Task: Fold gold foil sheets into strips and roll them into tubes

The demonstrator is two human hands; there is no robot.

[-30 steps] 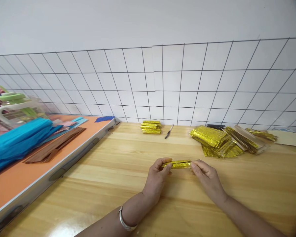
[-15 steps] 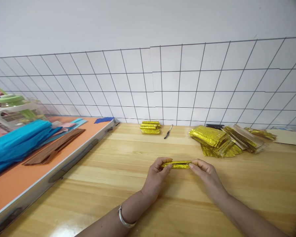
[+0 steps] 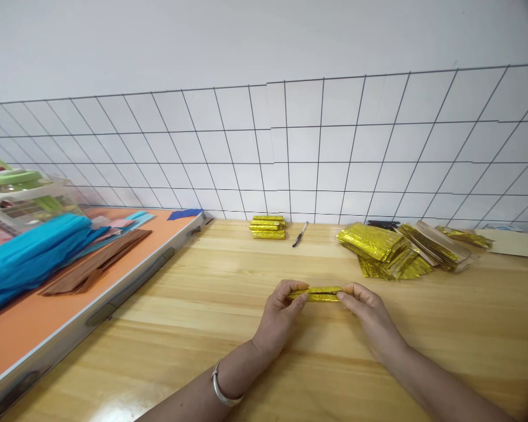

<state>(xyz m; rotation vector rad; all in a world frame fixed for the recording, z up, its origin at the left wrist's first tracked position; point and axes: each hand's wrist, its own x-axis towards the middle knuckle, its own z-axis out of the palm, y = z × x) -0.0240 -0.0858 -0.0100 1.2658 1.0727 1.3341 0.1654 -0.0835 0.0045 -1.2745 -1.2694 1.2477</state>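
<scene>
A folded strip of gold foil paper (image 3: 323, 294) is held level above the wooden table (image 3: 193, 328), with a narrow dark gap along its length. My left hand (image 3: 281, 313) pinches its left end, and my right hand (image 3: 367, 310) pinches its right end. Beyond the hands, several rolled gold pieces (image 3: 268, 227) lie stacked near the wall. A pen (image 3: 300, 234) rests just right of that stack. Farther right is a pile of flat gold foil sheets (image 3: 372, 241).
At left, a raised orange surface (image 3: 22, 346) carries blue crepe paper (image 3: 39, 249), brown paper (image 3: 97, 264) and a clear container with a green lid (image 3: 20, 177). Fanned brown and gold sheets (image 3: 435, 246) lie at right. A tiled wall (image 3: 303, 140) stands behind.
The gap in the gold strip has shifted slightly as the strip turned a little between the fingers. Both hands stay in nearly the same place.
</scene>
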